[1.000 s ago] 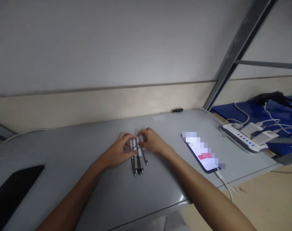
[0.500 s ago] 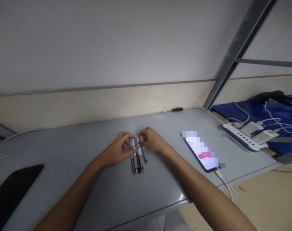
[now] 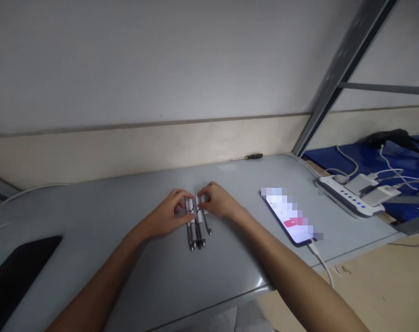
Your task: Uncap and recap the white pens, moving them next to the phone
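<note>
Several silver-and-white pens (image 3: 199, 225) lie side by side on the grey table (image 3: 154, 276), their tips pointing towards me. My left hand (image 3: 171, 212) grips the pens at the left of the bunch between thumb and fingers. From the right, my right hand (image 3: 214, 200) pinches the upper part of the pens on its side. The fingers partly cover the far ends of the pens, so I cannot tell exactly how many each hand holds.
A lit phone (image 3: 288, 216) on a white charging cable (image 3: 320, 258) lies right of my right arm. Beyond it sits a power strip (image 3: 349, 196) with chargers. A screwdriver (image 3: 252, 157) rests by the wall. At the left lies a dark flat object (image 3: 22, 272).
Both hands keep their places on the pens. The left-hand pens have shifted very slightly to the left; otherwise the scene looks the same.
</note>
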Available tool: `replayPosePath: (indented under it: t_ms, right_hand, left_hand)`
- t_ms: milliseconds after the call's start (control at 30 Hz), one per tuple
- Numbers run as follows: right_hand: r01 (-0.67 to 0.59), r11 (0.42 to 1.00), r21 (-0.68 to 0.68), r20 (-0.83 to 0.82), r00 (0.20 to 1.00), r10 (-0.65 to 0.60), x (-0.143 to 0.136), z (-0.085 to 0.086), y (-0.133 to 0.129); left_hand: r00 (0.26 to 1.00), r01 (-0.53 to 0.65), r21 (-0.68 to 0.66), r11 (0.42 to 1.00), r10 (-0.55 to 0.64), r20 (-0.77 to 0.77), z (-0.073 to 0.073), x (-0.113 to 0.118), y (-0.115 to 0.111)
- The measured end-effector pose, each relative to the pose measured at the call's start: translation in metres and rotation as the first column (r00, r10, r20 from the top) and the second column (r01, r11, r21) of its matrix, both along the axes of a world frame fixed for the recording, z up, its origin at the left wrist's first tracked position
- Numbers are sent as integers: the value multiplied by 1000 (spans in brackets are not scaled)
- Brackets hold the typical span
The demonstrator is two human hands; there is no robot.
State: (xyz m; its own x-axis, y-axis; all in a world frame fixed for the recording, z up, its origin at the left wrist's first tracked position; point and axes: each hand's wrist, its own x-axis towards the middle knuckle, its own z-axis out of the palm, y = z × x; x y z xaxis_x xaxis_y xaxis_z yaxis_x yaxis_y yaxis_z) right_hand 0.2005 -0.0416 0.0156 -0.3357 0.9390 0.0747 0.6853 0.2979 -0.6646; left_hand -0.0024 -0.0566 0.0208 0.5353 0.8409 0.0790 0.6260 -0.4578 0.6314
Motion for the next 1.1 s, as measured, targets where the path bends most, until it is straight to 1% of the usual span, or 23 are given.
replayPosePath:
  t_ms: [200, 367, 500, 700, 833, 933, 1033, 1100]
  right_hand:
    - [-1, 1000, 20, -10, 1000, 1, 0, 0, 0]
    - [-10, 1000, 5, 6, 1000, 10, 2, 1, 0]
    - [18, 1000, 2, 32, 999, -18, 3, 1, 1]
    - [52, 998, 46, 48, 997, -54, 2, -1, 1]
    - [81, 995, 54, 41, 996, -83, 1, -2, 1]
    - [111, 993, 40, -21, 994, -110, 2, 1, 0]
    - [150, 988, -18, -172, 973, -151, 3, 6, 0]
    - [172, 982, -83, -289, 939, -189, 4, 8, -1]
  left_hand:
    - [1000, -1, -12, 1000, 1, 9, -3, -3, 1]
    - [1000, -8, -28, 1000, 8, 21, -6, -6, 4]
    - [998, -36, -38, 999, 37, 42, -6, -6, 4]
    - [989, -94, -1, 996, 93, 111, -7, -1, 4]
    - [988, -95, 36, 995, 90, 123, -5, 3, 4]
    - [989, -89, 45, 995, 83, 126, -4, 3, 3]
    - [985, -107, 45, 993, 100, 138, -4, 4, 2]
    - [984, -123, 68, 990, 113, 135, -4, 6, 2]
